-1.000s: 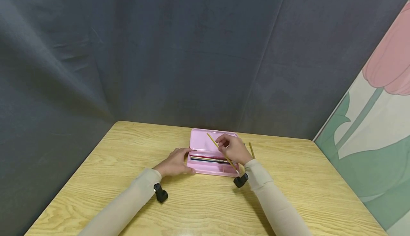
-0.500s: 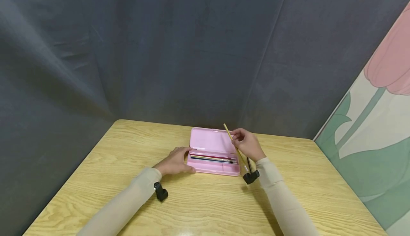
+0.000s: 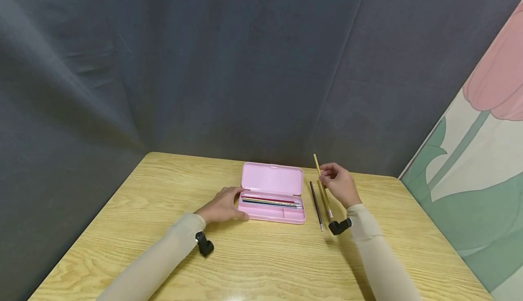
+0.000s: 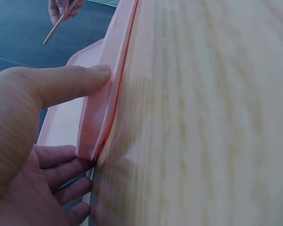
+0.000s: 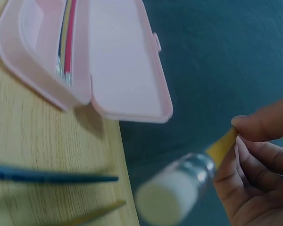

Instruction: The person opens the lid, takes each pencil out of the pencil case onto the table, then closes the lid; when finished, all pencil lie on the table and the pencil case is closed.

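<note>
My left hand (image 3: 222, 206) holds the left end of an open pink pencil case (image 3: 271, 178). In the left wrist view its thumb (image 4: 75, 84) lies along the case's near wall, and the fingertips touch the end corner. To the right of the case, my right hand (image 3: 340, 185) pinches a yellow pencil (image 3: 316, 163) between thumb and fingers, its white eraser (image 5: 167, 197) toward the right wrist camera. Under that hand another yellow pencil (image 5: 96, 214) lies on the table, partly hidden in the head view. Beside it lies a dark pencil (image 3: 316, 205).
Several pencils (image 3: 269, 202) lie in the long compartment of the case, red and dark ones among them. A small divided space sits at its near right. The wooden table (image 3: 261, 260) ends at a dark curtain (image 3: 245, 87) behind the case.
My right hand has carried the yellow pencil from over the case to the right, above the pencils on the table. The dark pencil has come into full view. My left hand stays at the case.
</note>
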Motion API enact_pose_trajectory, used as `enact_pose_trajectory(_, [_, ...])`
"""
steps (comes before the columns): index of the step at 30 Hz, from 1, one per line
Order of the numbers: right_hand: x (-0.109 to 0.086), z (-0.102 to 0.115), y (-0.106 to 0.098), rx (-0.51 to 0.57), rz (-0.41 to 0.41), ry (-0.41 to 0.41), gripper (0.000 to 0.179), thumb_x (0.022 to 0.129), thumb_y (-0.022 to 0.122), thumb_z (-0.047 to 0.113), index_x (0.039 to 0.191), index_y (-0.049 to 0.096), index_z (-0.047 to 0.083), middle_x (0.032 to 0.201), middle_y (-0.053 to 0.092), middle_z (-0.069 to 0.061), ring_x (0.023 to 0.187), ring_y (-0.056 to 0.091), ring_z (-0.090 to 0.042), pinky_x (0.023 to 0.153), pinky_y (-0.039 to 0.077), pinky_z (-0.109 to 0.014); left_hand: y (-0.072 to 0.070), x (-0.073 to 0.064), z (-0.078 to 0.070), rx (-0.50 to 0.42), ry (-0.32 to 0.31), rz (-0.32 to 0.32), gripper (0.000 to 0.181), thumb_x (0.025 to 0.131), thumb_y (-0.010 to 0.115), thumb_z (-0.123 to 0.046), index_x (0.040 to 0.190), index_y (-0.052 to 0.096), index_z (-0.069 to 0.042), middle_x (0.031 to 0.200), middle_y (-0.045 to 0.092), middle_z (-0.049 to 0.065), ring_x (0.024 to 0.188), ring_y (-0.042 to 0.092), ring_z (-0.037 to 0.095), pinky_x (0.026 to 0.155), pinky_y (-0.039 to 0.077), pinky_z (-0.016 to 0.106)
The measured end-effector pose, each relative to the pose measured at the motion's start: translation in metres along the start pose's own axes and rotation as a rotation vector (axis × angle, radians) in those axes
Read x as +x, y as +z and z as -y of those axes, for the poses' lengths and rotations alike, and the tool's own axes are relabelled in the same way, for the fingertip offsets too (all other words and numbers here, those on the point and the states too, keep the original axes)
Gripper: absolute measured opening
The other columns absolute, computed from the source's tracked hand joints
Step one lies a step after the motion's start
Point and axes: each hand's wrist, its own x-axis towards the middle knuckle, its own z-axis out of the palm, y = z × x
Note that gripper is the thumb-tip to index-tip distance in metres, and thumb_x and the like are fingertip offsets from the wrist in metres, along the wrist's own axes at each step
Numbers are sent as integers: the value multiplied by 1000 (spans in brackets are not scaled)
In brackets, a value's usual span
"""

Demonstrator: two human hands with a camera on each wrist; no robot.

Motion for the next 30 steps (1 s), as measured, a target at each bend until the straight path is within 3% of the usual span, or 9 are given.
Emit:
enact_pose_trajectory(8, [-11,-25,-28,-17,7,99,28,98,62,9,124,63,-1,105,68,-20,72,63,-3,70,60,-28,0,-1,-1,7,2,8,94,76,87,-41,153,43,-9,155,47,12,144,40,32,119,36,53])
enact_pose_trajectory(13, [-15,-44,-35,-47,18,156,31,97,61,9,125,63,-4,105,70,-20,71,63,-1,70,60,-28,-4,-3,-3,14,-10,0,94,77,87,-40,153,42,-10,156,45,11,146,38,31,120,35,52])
enact_pose_trajectory(21, [-9,-76,-25,-176,71,207,30,94,59,11,121,66,-1,98,73,-16,70,62,-9,61,52,-24,-3,-3,-2,-5,-20,-9,93,76,88,-39,152,44,-10,156,46,11,145,39,31,120,34,53])
enact_pose_trajectory(30, [-2,-84,-12,-294,131,220,26,92,64,13,113,69,-1,94,74,-13,70,59,-15,61,46,-26,-4,-2,-3,2,-18,-8,93,76,88,-39,153,43,-9,156,46,11,145,39,32,120,35,52])
